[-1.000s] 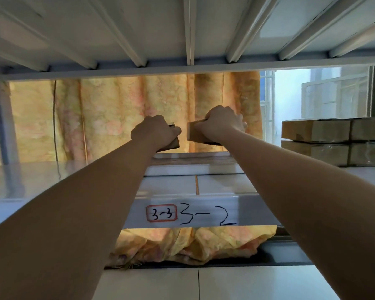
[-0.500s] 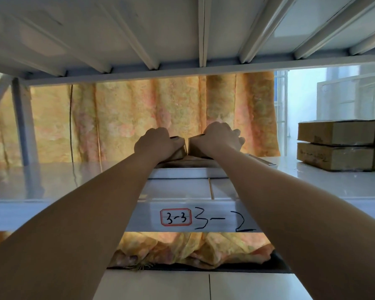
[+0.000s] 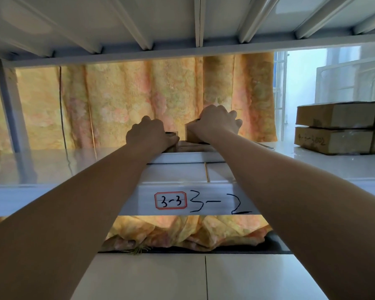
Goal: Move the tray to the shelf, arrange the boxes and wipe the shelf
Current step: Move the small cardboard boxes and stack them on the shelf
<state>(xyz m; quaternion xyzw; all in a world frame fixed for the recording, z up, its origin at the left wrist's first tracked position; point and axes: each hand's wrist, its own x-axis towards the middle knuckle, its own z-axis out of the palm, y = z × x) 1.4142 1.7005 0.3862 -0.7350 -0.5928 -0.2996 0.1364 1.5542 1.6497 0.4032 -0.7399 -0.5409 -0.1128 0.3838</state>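
Far in front of me, at the end of both stretched arms, my left hand and my right hand each grip one small cardboard box from above, with the fingers curled over the top. The left box is almost fully hidden under my knuckles; I see only a dark corner of it. The right box shows one brown side, facing my left hand. The two boxes are just beside each other, with a narrow gap between them.

Directly below both hands is the white tray, already on the shelf. Its long side runs from left to right, across the direction of my reach. The left box seems to touch the tray or its content. If the right box touches too, I cannot tell.

To the right of my right hand, well apart, is the stack of boxes, two layers high. My right hand is the nearer one to it. So I think the coming move goes sideways to the right, and the right box should go first, because otherwise my arms would cross.
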